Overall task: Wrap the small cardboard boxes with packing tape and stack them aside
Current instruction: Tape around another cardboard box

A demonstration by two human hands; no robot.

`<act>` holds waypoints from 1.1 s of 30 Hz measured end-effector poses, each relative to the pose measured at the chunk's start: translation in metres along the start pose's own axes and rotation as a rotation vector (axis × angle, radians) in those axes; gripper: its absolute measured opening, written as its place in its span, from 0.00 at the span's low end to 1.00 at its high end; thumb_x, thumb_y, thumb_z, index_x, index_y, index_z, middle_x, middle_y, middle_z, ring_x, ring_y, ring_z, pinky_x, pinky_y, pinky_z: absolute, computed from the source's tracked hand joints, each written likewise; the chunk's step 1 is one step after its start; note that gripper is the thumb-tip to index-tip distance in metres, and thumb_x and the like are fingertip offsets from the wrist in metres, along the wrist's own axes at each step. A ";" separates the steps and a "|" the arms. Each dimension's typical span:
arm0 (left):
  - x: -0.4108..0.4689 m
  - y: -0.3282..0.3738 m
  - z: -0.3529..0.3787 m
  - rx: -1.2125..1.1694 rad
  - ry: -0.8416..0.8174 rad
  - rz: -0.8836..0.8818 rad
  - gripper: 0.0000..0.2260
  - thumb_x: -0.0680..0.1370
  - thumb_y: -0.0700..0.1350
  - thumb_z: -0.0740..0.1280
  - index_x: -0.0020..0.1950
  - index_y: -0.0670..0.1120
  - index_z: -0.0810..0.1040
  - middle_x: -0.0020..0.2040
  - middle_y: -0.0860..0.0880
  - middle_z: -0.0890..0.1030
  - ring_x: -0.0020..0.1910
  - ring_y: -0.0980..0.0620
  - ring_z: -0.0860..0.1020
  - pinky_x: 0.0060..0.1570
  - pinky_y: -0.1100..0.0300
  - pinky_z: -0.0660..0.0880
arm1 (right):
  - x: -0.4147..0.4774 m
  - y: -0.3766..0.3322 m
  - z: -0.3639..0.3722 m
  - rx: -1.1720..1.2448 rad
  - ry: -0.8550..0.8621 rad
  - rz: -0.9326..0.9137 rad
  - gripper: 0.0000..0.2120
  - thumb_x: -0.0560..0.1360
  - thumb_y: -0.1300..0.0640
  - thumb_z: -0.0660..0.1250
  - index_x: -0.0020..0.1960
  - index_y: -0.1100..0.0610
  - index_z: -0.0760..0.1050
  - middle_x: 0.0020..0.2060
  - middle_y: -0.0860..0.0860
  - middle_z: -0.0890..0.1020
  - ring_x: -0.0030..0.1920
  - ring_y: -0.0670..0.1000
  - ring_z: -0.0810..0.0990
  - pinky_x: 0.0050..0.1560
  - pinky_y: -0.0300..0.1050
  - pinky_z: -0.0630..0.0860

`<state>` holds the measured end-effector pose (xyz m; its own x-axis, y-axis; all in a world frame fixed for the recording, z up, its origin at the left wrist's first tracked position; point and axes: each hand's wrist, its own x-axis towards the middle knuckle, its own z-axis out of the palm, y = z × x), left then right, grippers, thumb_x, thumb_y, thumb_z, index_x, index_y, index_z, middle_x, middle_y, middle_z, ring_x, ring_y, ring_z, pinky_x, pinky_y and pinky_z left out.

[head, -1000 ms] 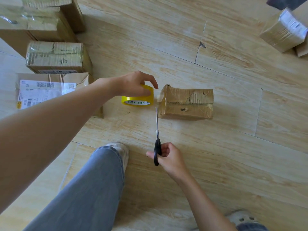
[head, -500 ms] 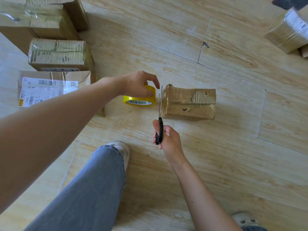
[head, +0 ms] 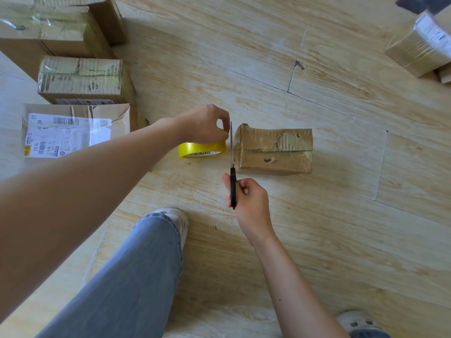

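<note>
A small taped cardboard box (head: 274,150) lies on the wooden floor (head: 317,215) at the centre. Just left of it sits a yellow tape roll (head: 201,150), and my left hand (head: 203,125) grips its top. My right hand (head: 246,201) holds black-handled scissors (head: 232,167) whose blades point away from me, standing in the narrow gap between roll and box. Whether a strip of tape spans that gap is too fine to tell.
Several taped boxes (head: 80,79) and a labelled parcel (head: 73,130) sit at the left. Another wrapped box (head: 419,45) lies at the top right. My jeans leg and shoe (head: 170,220) reach forward below the roll; a second shoe (head: 358,323) shows at bottom right.
My right hand has carried the scissors forward, so the blades now stand between the roll and the box. My left hand has stayed on the roll.
</note>
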<state>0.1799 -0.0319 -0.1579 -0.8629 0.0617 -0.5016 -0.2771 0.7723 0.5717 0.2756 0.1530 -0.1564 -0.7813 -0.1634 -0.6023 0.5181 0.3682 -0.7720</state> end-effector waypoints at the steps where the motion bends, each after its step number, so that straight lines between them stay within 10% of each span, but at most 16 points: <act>1: 0.002 -0.001 0.001 0.010 0.040 0.008 0.07 0.76 0.48 0.66 0.53 0.50 0.79 0.40 0.54 0.73 0.49 0.45 0.78 0.37 0.61 0.70 | 0.000 0.001 -0.001 -0.010 0.004 -0.004 0.20 0.74 0.42 0.68 0.36 0.57 0.69 0.31 0.53 0.72 0.32 0.49 0.70 0.36 0.35 0.70; 10: 0.002 -0.007 -0.007 0.340 0.141 -0.035 0.03 0.76 0.50 0.66 0.46 0.52 0.78 0.36 0.54 0.72 0.32 0.54 0.70 0.28 0.62 0.62 | 0.005 0.004 -0.003 -0.087 0.000 -0.014 0.20 0.73 0.42 0.69 0.39 0.58 0.71 0.30 0.52 0.72 0.29 0.46 0.69 0.32 0.31 0.69; 17: 0.004 -0.003 -0.012 0.195 0.182 -0.125 0.34 0.58 0.82 0.57 0.39 0.53 0.75 0.35 0.54 0.75 0.35 0.55 0.73 0.30 0.61 0.64 | 0.009 0.010 -0.003 -0.477 0.021 -0.048 0.20 0.74 0.37 0.66 0.42 0.53 0.67 0.31 0.46 0.73 0.27 0.43 0.70 0.28 0.36 0.66; 23: 0.011 0.006 -0.015 0.254 0.233 -0.120 0.35 0.53 0.81 0.62 0.39 0.51 0.74 0.32 0.54 0.75 0.31 0.55 0.72 0.27 0.62 0.62 | 0.017 0.010 -0.002 -0.869 0.083 -0.195 0.23 0.79 0.41 0.60 0.59 0.61 0.68 0.46 0.54 0.79 0.43 0.54 0.79 0.36 0.43 0.66; 33: 0.018 0.019 -0.008 0.290 0.284 -0.095 0.34 0.56 0.81 0.60 0.39 0.51 0.73 0.32 0.53 0.72 0.30 0.56 0.69 0.27 0.62 0.59 | 0.008 0.046 -0.018 -1.188 -0.011 -0.261 0.16 0.82 0.50 0.58 0.60 0.62 0.67 0.49 0.54 0.78 0.40 0.51 0.71 0.38 0.43 0.65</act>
<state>0.1554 -0.0216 -0.1511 -0.9327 -0.1636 -0.3214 -0.2655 0.9146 0.3048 0.2868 0.1853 -0.1932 -0.8084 -0.3632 -0.4632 -0.3001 0.9313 -0.2065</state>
